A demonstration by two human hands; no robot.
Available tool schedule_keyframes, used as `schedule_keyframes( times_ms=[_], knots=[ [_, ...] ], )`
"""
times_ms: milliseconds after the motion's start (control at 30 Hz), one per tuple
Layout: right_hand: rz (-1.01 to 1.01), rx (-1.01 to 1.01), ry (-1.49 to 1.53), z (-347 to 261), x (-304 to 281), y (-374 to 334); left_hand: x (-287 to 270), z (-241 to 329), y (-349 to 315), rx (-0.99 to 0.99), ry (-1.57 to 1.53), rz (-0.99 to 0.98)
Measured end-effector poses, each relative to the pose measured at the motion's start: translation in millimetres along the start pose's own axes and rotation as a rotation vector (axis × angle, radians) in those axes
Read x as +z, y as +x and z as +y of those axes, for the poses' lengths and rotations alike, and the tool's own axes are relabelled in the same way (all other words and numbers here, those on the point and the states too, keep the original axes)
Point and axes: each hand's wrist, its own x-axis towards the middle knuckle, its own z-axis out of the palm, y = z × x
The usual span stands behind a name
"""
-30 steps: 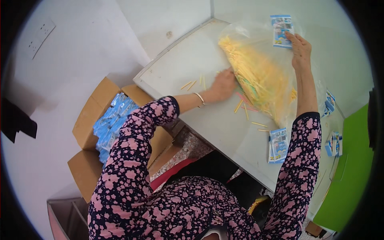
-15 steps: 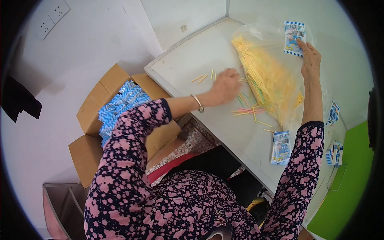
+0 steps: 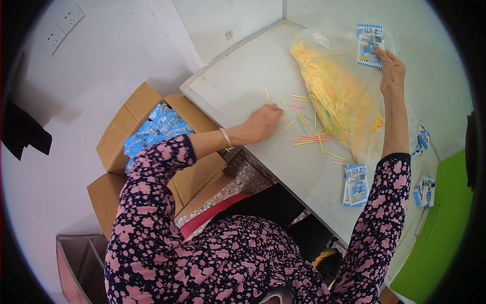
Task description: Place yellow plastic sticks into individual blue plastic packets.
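Handling step: your right hand point(image 3: 393, 71) pinches 1 packet point(image 3: 370, 38) upper right; centre, left hand point(image 3: 262, 123) beside loose sticks point(image 3: 319, 138), grip unclear; next pick needs finesse.

Looks like a small packing corner, judging by an open cardboard box point(image 3: 115, 144) filled with blue packets point(image 3: 158, 127), set beside a white worktop point(image 3: 243, 81) bearing a big clear bag point(image 3: 348, 57) of thin yellow sticks point(image 3: 326, 91). Has plain pale walls point(image 3: 126, 45), a pair of power sockets point(image 3: 70, 19), a speckled floor point(image 3: 237, 184) and a green panel point(image 3: 443, 202). Cannot tell whether in a home or a workshop
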Motion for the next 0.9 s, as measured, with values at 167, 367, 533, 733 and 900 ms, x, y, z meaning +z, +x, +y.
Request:
schedule_keyframes(
  times_ms=[167,367,533,733,900],
  knots=[
    [0.030,0.002,-0.039,-2.8,-8.3,-4.4,25.6,27.7,56.1,0.202,-0.388,0.019],
    [0.001,0.006,-0.014,-8.2,3.2,-5.9,49.1,-18.6,73.3,-0.018,-0.089,0.326],
    [0.024,0.011,-0.045,-15.7,9.8,-5.4,58.2,24.3,51.7,0.180,-0.055,0.140],
    [0.007,-0.014,-0.087,-23.5,14.9,7.6,47.2,-21.7,86.0,0.098,-0.233,0.185],
    [0.080,-0.057,-0.062,-22.8,15.0,22.6,53.7,-41.6,127.4,-0.054,-0.079,0.001]
  ],
)
